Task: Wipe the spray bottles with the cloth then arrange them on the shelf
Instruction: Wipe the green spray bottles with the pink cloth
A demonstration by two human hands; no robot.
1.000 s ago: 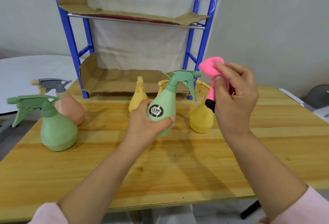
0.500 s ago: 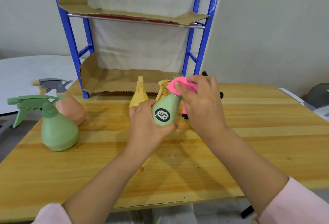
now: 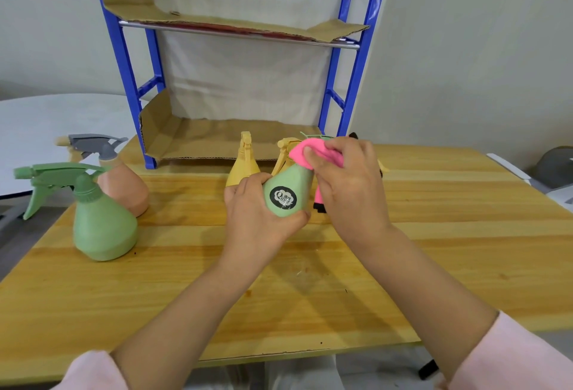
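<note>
My left hand [image 3: 259, 213] grips the base of a small green spray bottle [image 3: 286, 191] with a black round label, held above the table. My right hand [image 3: 350, 185] holds a pink cloth [image 3: 313, 152] pressed over the bottle's neck and trigger head, which are mostly hidden. A larger green spray bottle [image 3: 99, 219] and a peach bottle with a grey trigger [image 3: 121, 178] stand at the left. Two yellow spray bottles [image 3: 245, 160] stand behind my hands, one largely hidden. The blue shelf [image 3: 356, 58] stands at the table's far edge, its levels lined with cardboard.
The wooden table [image 3: 434, 250] extends to the right and toward me. A white round table [image 3: 46, 123] lies at the left behind it. A grey chair [image 3: 555, 166] shows at the right edge.
My right hand came down from the upper right with the pink cloth and now covers the green bottle's top. The bottle in my left hand tilted slightly.
</note>
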